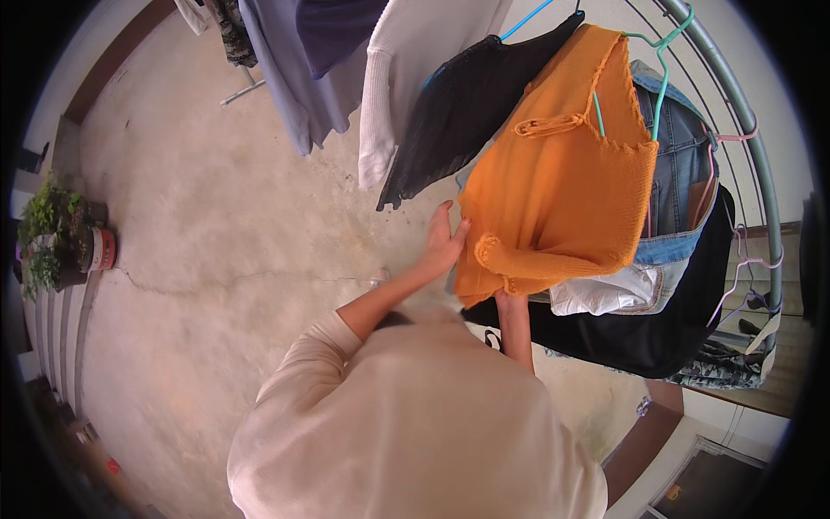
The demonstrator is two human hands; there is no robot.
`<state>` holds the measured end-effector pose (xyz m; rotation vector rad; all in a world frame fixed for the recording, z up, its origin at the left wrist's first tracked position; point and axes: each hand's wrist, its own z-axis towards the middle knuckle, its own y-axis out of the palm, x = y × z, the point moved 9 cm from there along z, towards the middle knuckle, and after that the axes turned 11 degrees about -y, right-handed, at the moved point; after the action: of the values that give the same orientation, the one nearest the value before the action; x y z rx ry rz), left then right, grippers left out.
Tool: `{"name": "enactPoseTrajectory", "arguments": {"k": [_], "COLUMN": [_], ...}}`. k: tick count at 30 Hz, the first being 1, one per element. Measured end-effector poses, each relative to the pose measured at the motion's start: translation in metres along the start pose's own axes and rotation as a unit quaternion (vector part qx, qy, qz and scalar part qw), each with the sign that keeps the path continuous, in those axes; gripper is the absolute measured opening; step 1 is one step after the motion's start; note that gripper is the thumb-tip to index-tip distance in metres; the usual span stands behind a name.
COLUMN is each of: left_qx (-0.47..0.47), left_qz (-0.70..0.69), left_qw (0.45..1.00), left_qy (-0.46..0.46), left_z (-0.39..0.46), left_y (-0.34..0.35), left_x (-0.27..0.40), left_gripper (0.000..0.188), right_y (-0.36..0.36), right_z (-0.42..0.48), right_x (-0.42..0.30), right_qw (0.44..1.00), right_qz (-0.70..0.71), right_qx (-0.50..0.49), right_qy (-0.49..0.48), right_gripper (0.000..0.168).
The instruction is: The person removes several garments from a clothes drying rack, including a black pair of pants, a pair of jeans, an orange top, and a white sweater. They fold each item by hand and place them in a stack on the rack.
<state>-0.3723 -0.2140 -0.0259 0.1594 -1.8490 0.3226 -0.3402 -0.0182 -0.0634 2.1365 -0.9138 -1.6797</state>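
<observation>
An orange knitted sweater hangs from a green hanger on a metal rail, its lower part in front of me. My left hand is at the sweater's left edge, fingers spread, with the thumb side against the knit; whether it grips the cloth cannot be told. My right hand reaches up under the lower hem, its fingers hidden by the sweater. Behind the sweater hang blue denim jeans with white pocket lining, and a black garment. A black garment on a blue hanger hangs on the other side.
The curved metal rail runs down the right side with several hangers. White and grey-purple garments hang at the top. Potted plants stand by steps at the left. The floor is concrete.
</observation>
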Motion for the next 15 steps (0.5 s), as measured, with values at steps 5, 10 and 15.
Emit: {"name": "enactPoseTrajectory", "arguments": {"k": [5,10,15], "left_qx": [-0.387,-0.181,-0.095], "left_qz": [-0.46,-0.422,-0.396], "left_qw": [0.667,0.819,0.875], "left_qy": [-0.44,-0.344,-0.263], "left_z": [-0.007,0.03,0.034], "left_y": [0.075,0.048,0.01], "left_x": [-0.1,-0.095,-0.092], "left_gripper": [0.042,0.036,0.031], "right_y": [-0.007,-0.029,-0.028], "right_z": [-0.005,-0.015,-0.013], "right_x": [0.02,-0.016,-0.037], "right_qw": [0.998,0.993,0.993], "right_qz": [-0.009,-0.1,-0.062], "right_qx": [0.043,0.061,0.038], "right_qy": [0.034,-0.033,-0.09], "right_gripper": [0.045,0.044,0.041]}}
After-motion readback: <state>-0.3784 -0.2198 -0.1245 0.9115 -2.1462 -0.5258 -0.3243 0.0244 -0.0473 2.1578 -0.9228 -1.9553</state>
